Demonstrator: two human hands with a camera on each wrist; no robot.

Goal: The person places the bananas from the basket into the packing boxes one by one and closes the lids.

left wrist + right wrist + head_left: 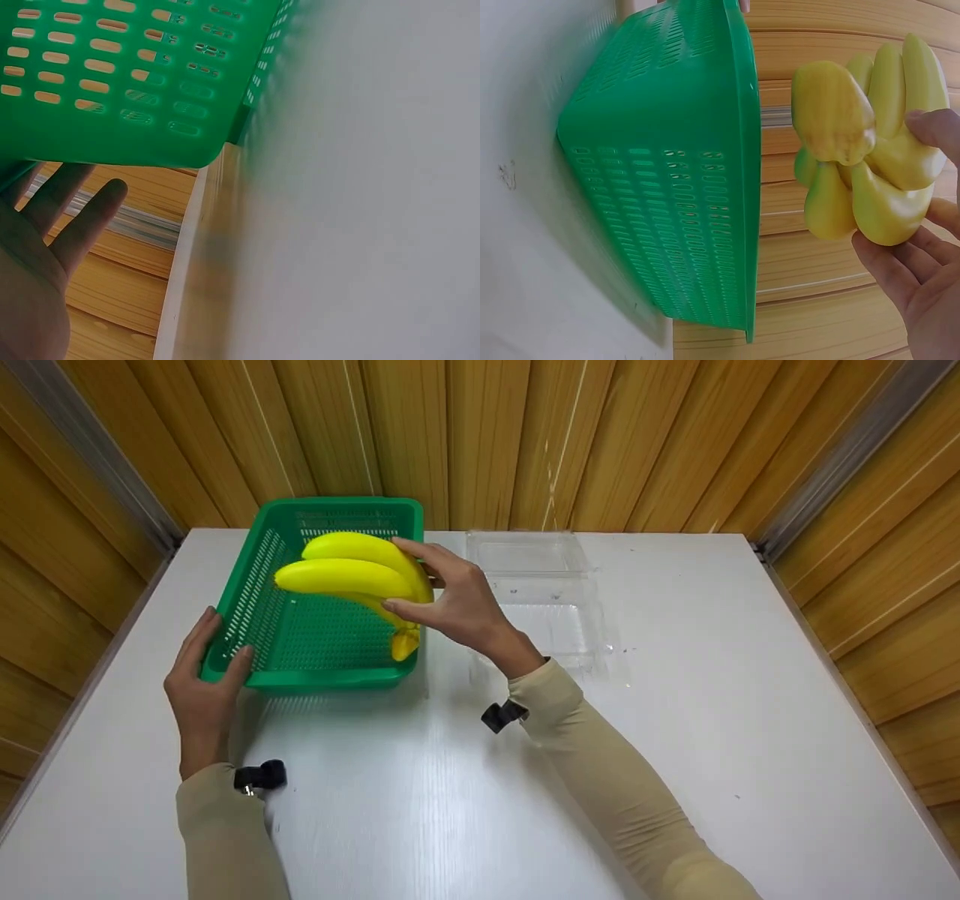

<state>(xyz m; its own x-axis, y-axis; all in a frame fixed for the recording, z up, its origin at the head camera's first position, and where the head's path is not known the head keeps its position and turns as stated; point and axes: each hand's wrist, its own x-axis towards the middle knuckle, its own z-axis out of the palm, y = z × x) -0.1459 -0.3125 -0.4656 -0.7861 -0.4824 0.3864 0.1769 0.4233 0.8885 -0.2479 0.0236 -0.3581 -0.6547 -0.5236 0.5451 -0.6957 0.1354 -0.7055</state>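
Observation:
A bunch of yellow bananas (pixel 352 577) is held above the right part of a green plastic basket (pixel 322 681). My right hand (pixel 457 600) grips the bunch from its right side, the thumb on the near side and the fingers behind. The right wrist view shows several bananas (pixel 889 191) fanning out from a thick stem end (pixel 832 112), apart from the basket's rim. At the basket's near left corner, my left hand (pixel 206 682) holds the rim between thumb and fingers. In the left wrist view some of its fingers (pixel 90 225) stretch out beside the slotted wall.
A clear plastic box (pixel 547 622) with its lid (pixel 525 551) folded back lies to the right of the basket on the white table (pixel 712 735). Wood-slat walls (pixel 487 442) stand behind and at both sides.

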